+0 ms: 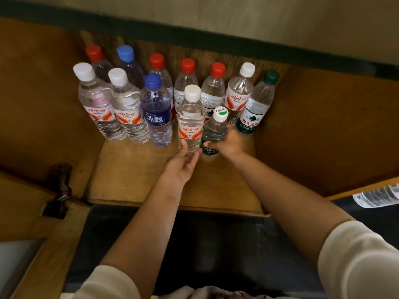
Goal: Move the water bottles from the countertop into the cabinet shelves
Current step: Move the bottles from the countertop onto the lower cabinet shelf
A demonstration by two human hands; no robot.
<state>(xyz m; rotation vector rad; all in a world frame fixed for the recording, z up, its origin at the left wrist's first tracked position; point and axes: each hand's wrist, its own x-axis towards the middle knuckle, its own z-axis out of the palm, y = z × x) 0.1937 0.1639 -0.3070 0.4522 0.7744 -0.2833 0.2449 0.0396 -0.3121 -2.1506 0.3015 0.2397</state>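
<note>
Your two forearms reach out from pale sleeves at the bottom of the head view, over a dark ledge and into the wooden cabinet shelf [133, 173]. Your left hand [183, 160] cups the lower body of a white-capped bottle [191, 119] with a red-and-white label, palm turned up and fingers curled round its base. Your right hand [228, 141] wraps the small Cestbon bottle [214, 130], thumb across its dark label. Both bottles stand upright, just beside each other at the front of the shelf, and whether their bases have actually landed on the wood I cannot tell from here.

Behind them the shelf is filling nicely. Two white-capped bottles and a blue-labelled bottle [156, 113] make up the front left, a back row of red caps and one blue cap runs along the rear wall, and a green-capped bottle [257, 108] closes the right end next to another white cap. That's eleven already parked upright, plus your two.

Far right, one clear bottle [377, 197] lies on its side, outside this compartment, so by my reckoning at least that one remains. I'd call the job well past halfway; how many more wait on the surface is out of view.
</note>
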